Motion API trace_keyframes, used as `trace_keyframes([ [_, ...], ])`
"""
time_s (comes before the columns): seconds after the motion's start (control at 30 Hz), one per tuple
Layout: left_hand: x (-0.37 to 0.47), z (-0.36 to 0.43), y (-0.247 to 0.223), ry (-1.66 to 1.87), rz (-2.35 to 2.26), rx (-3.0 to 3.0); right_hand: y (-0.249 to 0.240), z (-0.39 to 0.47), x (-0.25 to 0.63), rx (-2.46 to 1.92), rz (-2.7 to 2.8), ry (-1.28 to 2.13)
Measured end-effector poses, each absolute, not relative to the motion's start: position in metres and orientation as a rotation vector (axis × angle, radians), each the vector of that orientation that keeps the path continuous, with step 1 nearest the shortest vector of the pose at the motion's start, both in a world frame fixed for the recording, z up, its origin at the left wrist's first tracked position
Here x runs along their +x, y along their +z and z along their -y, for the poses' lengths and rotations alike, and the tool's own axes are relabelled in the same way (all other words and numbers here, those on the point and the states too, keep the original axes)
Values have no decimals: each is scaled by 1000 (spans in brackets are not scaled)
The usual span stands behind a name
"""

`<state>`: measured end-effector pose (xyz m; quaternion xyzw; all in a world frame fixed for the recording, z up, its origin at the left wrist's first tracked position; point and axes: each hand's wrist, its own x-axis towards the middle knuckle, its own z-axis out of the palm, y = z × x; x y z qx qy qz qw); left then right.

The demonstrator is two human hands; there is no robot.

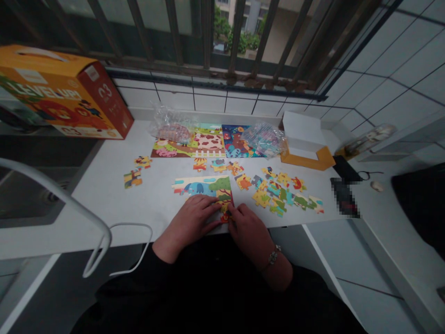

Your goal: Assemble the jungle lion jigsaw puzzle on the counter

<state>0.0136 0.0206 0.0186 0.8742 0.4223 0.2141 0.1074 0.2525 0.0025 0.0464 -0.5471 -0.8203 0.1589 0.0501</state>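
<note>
1. Your left hand [194,218] is partly open, palm down, thumb apart from the fingers, with its fingertips at the near edge of the partly joined cardboard puzzle with a blue elephant and green tree [205,185].
2. Your right hand [252,232] is half curled, its fingertips touching the puzzle's red-and-yellow part at five o'clock; you cannot tell whether they pinch a piece.
3. The puzzle lies flat right before you on the white worktop [95,195].
4. Clockwise from its middle, at twelve, are two colourful printed picture boards [208,139] under clear plastic bags [266,138].
5. At two stands an open white-and-yellow cardboard box [308,160].
6. At three, a heap of loose multicoloured puzzle pieces [278,192] spreads out.
7. At nine are two yellow-and-blue loose pieces [133,179].
8. At ten stands a large orange-and-red carton [69,99].
</note>
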Motion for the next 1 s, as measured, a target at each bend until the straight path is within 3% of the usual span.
trace_keyframes([
  [0.27,14,-20,17,638,-1241,2584,59,-14,258,-1653,2593,452],
  [0.47,13,-20,12,741,-1257,2570,55,-75,277,-1859,2316,125],
  [0.6,10,-20,7,904,-1367,2547,49,-108,284,-1931,2299,106],
  [1.0,9,-19,5,978,-1368,2559,40,-119,314,-1352,2354,334],
])
